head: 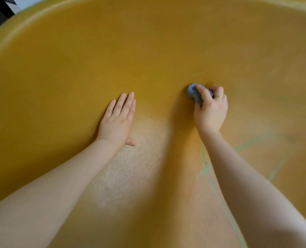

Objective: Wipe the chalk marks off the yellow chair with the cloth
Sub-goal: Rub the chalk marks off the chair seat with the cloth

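- Nearest the camera, two bare forearms enter from the bottom edge and reach forward over the yellow chair [148,51], whose curved shell fills nearly the whole view.
- Between the forearms, a pale, grainy patch [130,167] runs along the seat surface, lighter than the surrounding yellow.
- Green chalk marks [205,169] lie on the seat beside and partly under the right forearm; thin lines cross one another there, and one runs on toward the bottom edge.
- A further green line [252,142] curves away to the right of the right wrist. It is faint and blurred at its far end.
- The left hand [117,120] lies flat, palm down, on the chair surface. The fingers are extended and close together, the thumb tucked out to the side. It holds nothing.
- The right hand [211,111] is closed around a bunched blue-grey cloth [193,93], fingers curled over it, and presses it against the chair surface. The cloth protrudes on the thumb side of the fist.
- A ring [220,96] shows on one finger of the right hand.
- The two hands are well apart, the right slightly farther forward.
- Beyond the cloth, a very faint mark shows on the yellow; its nature cannot be determined.
- At the far upper left, past the chair rim [32,20], a dark area and a pale surface are visible, indistinct.
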`<act>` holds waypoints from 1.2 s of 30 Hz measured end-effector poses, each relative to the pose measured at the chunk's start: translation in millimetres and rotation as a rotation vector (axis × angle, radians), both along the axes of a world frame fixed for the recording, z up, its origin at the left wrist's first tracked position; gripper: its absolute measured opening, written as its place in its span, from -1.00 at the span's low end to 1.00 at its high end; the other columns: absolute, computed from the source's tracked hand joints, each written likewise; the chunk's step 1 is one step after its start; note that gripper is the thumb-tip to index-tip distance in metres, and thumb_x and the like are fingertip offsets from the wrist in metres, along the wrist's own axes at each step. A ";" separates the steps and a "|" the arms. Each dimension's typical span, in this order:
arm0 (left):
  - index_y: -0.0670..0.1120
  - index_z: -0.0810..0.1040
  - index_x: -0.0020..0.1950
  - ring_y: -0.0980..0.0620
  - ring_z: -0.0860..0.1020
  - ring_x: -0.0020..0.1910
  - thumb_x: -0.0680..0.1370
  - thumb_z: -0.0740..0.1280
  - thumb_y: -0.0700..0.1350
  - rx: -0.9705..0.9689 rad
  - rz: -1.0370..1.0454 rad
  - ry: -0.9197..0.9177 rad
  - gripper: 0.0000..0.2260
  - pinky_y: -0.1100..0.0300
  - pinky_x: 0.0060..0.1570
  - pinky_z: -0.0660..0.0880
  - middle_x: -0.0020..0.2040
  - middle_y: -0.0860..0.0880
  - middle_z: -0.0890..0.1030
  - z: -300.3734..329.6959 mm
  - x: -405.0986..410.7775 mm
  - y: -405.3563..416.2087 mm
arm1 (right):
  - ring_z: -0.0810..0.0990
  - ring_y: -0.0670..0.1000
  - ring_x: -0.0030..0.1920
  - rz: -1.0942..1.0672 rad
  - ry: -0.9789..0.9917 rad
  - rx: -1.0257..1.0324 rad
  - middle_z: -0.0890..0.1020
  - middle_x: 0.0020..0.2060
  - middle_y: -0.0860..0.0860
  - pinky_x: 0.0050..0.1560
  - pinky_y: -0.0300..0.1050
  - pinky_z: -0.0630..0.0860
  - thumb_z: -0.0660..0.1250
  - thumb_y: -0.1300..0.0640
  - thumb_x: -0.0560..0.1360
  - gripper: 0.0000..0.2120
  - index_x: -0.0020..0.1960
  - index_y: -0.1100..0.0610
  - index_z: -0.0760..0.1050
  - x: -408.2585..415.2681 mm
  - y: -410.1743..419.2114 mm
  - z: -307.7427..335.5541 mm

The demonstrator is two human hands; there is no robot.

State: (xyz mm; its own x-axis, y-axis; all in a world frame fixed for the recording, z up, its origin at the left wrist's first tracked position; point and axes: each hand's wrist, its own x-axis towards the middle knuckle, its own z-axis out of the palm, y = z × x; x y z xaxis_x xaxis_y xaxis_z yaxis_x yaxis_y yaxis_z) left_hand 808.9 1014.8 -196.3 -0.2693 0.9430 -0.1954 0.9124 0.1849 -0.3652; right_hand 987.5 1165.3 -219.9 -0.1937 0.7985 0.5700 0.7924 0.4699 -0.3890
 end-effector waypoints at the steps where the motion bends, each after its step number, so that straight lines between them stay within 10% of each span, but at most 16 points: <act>1: -0.23 -0.34 0.48 -0.11 -0.27 0.50 0.31 0.30 0.38 0.002 0.001 0.004 0.15 0.02 0.44 -0.26 0.50 -0.14 -0.35 -0.2 0.0 0.2 | 0.48 0.23 -0.28 -0.024 0.056 -0.044 0.56 -0.08 0.23 -0.31 -0.07 0.41 0.30 0.36 0.28 -0.62 0.05 0.11 0.60 -8.1 -6.7 -3.8; 14: -0.19 -0.23 0.52 -0.08 -0.25 0.51 0.46 0.30 0.21 0.051 0.090 -0.065 -0.07 0.06 0.45 -0.22 0.51 -0.11 -0.32 24.3 -14.6 -30.3 | 0.48 0.22 -0.32 0.512 -0.166 -0.232 0.56 -0.14 0.18 -0.54 -0.11 0.45 0.40 0.37 0.28 -0.65 -0.01 0.07 0.61 -50.8 -96.9 -26.9; 22: -0.29 -0.33 0.45 -0.15 -0.19 0.51 0.43 0.24 0.31 0.162 0.136 0.208 0.03 0.02 0.40 -0.27 0.52 -0.22 -0.24 53.0 -49.1 -85.1 | 0.51 0.27 -0.17 0.210 0.262 -0.279 0.51 -0.03 0.26 -0.21 0.01 0.46 0.28 0.37 0.35 -0.65 0.11 0.17 0.57 -136.5 -76.7 14.2; 27: -0.23 0.19 0.47 -0.06 0.25 0.46 0.51 0.10 0.06 0.280 0.056 0.336 -0.40 0.09 0.44 0.08 0.49 -0.13 0.23 47.8 -52.6 -87.4 | 0.54 0.20 -0.12 0.622 0.305 -0.276 0.51 -0.06 0.20 -0.15 -0.10 0.47 0.13 0.19 0.35 -0.60 0.12 0.18 0.55 -156.7 -188.3 10.7; 33: -0.25 -0.18 0.51 -0.11 -0.13 0.52 0.61 0.13 -0.06 0.180 0.090 0.185 -0.36 0.06 0.46 -0.18 0.54 -0.17 -0.16 69.7 -54.6 -84.0 | 0.53 0.17 -0.08 0.629 0.386 -0.302 0.51 -0.03 0.17 -0.06 0.05 0.53 0.22 0.29 0.37 -0.65 0.12 0.16 0.56 -170.2 -141.9 33.8; 36: -0.24 0.09 0.50 -0.15 0.10 0.50 0.49 0.35 -0.04 0.358 0.085 0.321 -0.30 0.01 0.44 -0.03 0.52 -0.19 0.11 97.2 -67.0 -84.1 | 0.53 0.15 -0.06 0.476 0.479 -0.257 0.51 -0.02 0.17 0.00 -0.02 0.48 0.26 0.37 0.36 -0.66 0.10 0.17 0.56 -190.7 -104.3 65.2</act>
State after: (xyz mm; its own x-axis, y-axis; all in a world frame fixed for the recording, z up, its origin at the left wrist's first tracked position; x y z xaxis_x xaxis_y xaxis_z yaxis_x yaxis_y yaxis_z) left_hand 741.9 930.7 -99.2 -0.3415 0.9079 0.2429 0.7404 0.4191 -0.5254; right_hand 796.8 1061.0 -154.7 -0.3302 0.8099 0.4848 0.2393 0.5687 -0.7870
